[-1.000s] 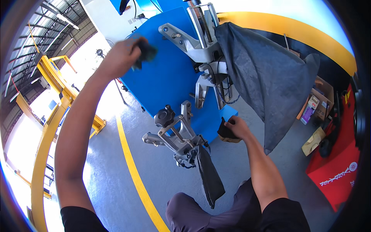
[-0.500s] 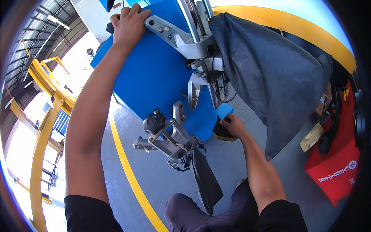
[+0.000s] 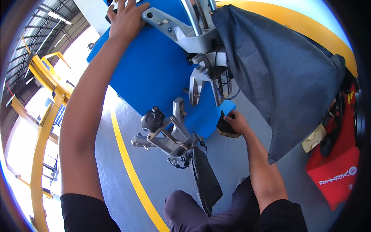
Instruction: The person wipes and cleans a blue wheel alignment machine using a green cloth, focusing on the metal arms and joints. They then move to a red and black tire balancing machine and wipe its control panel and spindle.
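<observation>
My left hand [image 3: 126,19] rests at the upper edge of a large blue cabinet [image 3: 150,73], its fingers spread beside a grey metal clamp arm. In my right hand [image 3: 236,123] a folded black and tan cloth [image 3: 225,127] is pinched, low by the cabinet's right end. Between the arms, a grey metal wheel clamp [image 3: 177,133] with a black knob [image 3: 153,120] hangs at the cabinet's near side. A narrow black cover [image 3: 205,181] hangs below it. Another metal clamp [image 3: 193,36] stands higher up, next to a big dark cloth cover [image 3: 282,73].
A red box-like unit [image 3: 336,170] stands at the right, with a tan packet [image 3: 313,138] on it. A yellow curved panel [image 3: 324,33] runs behind the dark cover. Yellow frame posts [image 3: 40,162] rise at the left. A yellow line [image 3: 133,178] crosses the grey floor.
The view has shifted slightly. My left hand sits a little higher in the picture, with its fingers more spread. My right hand still grips the cloth in nearly the same place.
</observation>
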`<state>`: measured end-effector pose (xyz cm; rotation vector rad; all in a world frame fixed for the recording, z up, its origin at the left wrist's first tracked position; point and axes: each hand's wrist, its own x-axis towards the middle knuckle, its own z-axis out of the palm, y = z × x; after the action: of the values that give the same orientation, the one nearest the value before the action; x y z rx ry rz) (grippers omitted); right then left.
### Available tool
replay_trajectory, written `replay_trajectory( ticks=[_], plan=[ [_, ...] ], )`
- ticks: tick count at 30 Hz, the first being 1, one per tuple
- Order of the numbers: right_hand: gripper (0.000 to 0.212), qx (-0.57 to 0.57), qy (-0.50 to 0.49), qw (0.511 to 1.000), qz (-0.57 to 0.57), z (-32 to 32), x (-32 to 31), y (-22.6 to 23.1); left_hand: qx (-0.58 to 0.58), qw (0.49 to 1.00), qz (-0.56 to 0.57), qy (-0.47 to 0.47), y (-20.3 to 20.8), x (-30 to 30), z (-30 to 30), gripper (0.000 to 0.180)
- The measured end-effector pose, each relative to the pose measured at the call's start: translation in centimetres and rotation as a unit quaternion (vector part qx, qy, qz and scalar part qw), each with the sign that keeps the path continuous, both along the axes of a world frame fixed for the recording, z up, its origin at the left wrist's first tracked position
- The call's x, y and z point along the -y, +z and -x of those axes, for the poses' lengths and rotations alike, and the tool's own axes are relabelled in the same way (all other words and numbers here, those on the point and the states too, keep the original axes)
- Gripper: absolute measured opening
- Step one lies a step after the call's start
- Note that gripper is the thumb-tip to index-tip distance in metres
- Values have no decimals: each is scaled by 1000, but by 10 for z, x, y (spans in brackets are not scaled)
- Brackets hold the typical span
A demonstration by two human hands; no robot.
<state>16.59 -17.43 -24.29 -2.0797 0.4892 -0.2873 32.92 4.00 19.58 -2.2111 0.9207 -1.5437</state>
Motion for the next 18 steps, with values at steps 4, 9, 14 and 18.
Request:
replay_trajectory(
  ticks=[4,9,14,18],
  plan=[
    [38,1,14,1000,-2,-2,-18,16,13,998,3,-63,-9,-33,-7,34],
    [39,-14,3,1000,8,1,-2,10,33,999,-26,-33,-14,-51,-4,26],
    [39,-6,20,1000,16,-5,-13,5,92,992,-8,-88,15,-14,-38,28],
    [40,-11,0,1000,6,6,-5,9,-27,999,-8,-44,14,9,-9,28]
  ],
)
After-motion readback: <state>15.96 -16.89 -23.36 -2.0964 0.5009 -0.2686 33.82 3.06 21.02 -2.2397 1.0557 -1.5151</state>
